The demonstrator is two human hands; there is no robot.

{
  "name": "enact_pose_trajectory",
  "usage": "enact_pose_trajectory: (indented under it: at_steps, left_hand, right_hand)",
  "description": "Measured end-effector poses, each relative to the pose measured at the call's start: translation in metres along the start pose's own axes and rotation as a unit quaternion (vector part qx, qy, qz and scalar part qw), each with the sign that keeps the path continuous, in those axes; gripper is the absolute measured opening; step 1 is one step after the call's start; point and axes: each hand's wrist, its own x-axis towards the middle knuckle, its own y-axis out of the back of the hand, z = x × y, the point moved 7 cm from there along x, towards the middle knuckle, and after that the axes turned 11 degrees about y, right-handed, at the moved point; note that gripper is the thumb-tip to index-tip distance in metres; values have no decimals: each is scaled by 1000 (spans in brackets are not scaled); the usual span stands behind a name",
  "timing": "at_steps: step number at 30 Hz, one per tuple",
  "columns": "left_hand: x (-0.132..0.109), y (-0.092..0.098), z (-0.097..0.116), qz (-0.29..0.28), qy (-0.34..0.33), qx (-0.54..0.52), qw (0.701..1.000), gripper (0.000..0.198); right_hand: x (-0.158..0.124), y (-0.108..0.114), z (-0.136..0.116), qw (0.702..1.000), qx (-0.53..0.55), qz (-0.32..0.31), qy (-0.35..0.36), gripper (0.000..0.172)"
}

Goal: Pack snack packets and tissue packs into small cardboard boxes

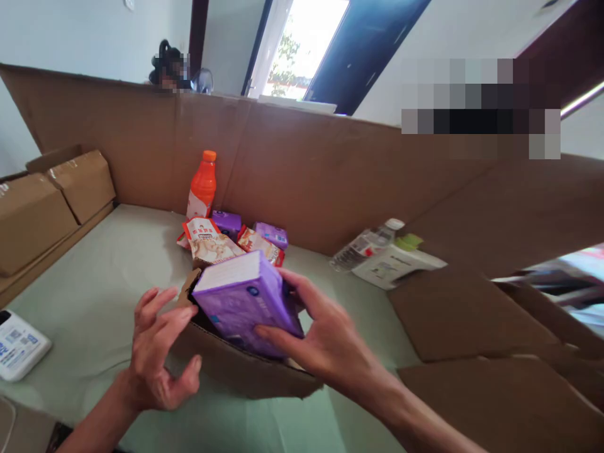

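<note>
My right hand (325,340) grips a purple box (245,302) from its right side, holding it tilted over a small open cardboard carton (245,368) on the pale green table. Just left of the carton, my left hand (158,346) hovers with its fingers spread and holds nothing. Behind the carton lie several snack packets (212,242) and two small purple packs (271,234). An orange drink bottle (202,185) stands upright behind them against the cardboard wall.
A tall cardboard wall (306,163) runs across the back. Brown boxes (56,201) sit at the left, a white device (19,346) at the near left edge. A clear bottle and white packet (384,255) lie at the right beside flat cardboard sheets (472,314).
</note>
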Motion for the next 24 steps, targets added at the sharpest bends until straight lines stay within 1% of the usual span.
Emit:
enact_pose_trajectory:
  at_steps: [2, 4, 7, 9, 11, 14, 17, 19, 22, 24]
  left_hand:
    - [8, -3, 8, -21, -25, 50, 998, 57]
    - [11, -3, 12, -17, -33, 64, 997, 45]
    - [10, -3, 15, -11, -29, 53, 998, 39]
    - [9, -5, 17, -19, -26, 43, 999, 35]
    - [8, -6, 20, -26, -26, 34, 999, 32]
    - [8, -7, 24, -28, -27, 28, 999, 30]
    - [9, -9, 25, -38, -25, 26, 999, 29]
    - [9, -10, 25, -45, -22, 22, 999, 29]
    - [8, -12, 24, -50, -18, 13, 998, 32]
    - [6, -12, 22, -51, -16, 5, 999, 36]
  right_hand:
    - [1, -10, 0, 996, -68, -54, 22, 68]
    - [3, -18, -4, 984, -121, -115, 55, 66]
    - [9, -33, -17, 953, -188, -221, 89, 56]
    - [14, -47, -23, 929, -212, -290, 83, 48]
    - [20, -63, -26, 910, -224, -343, 66, 48]
    - [24, -84, -25, 886, -241, -393, 49, 52]
    - [19, -101, -16, 856, -262, -442, 51, 59]
    - [14, -109, -9, 841, -271, -465, 48, 65]
    - [13, -114, -3, 838, -270, -472, 45, 68]
    - [15, -111, -3, 837, -266, -476, 45, 72]
